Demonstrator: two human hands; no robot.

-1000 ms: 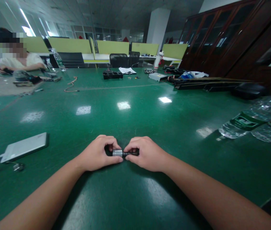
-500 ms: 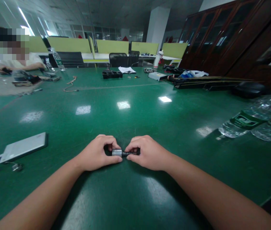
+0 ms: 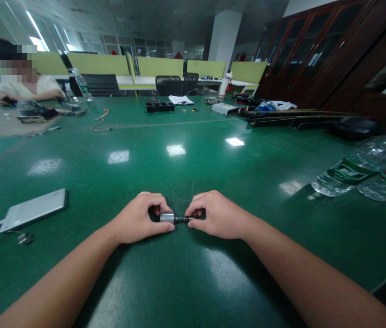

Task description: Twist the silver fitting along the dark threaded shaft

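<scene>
My left hand (image 3: 143,217) pinches a short silver metal cylinder (image 3: 167,218) between thumb and fingers, just above the green table (image 3: 165,182). A thin dark shaft (image 3: 180,219) sticks out of the cylinder's right end. Around the shaft's right part is what looks like a small black spring (image 3: 188,219), pinched by the thumb and fingertips of my right hand (image 3: 216,216). Cylinder and shaft lie level, in one line between the hands. The far end of the shaft is hidden by my right fingers.
A white power bank (image 3: 33,211) with a cable lies at the left. Water bottles (image 3: 345,175) stand at the right. Farther back are a black tray (image 3: 160,106), a white box (image 3: 224,109) and dark strips (image 3: 281,118). A person (image 3: 25,89) sits at the far left.
My right hand has moved slightly right, away from the cylinder, and the black coils have shifted right with it, baring more of the shaft. My left hand has barely moved.
</scene>
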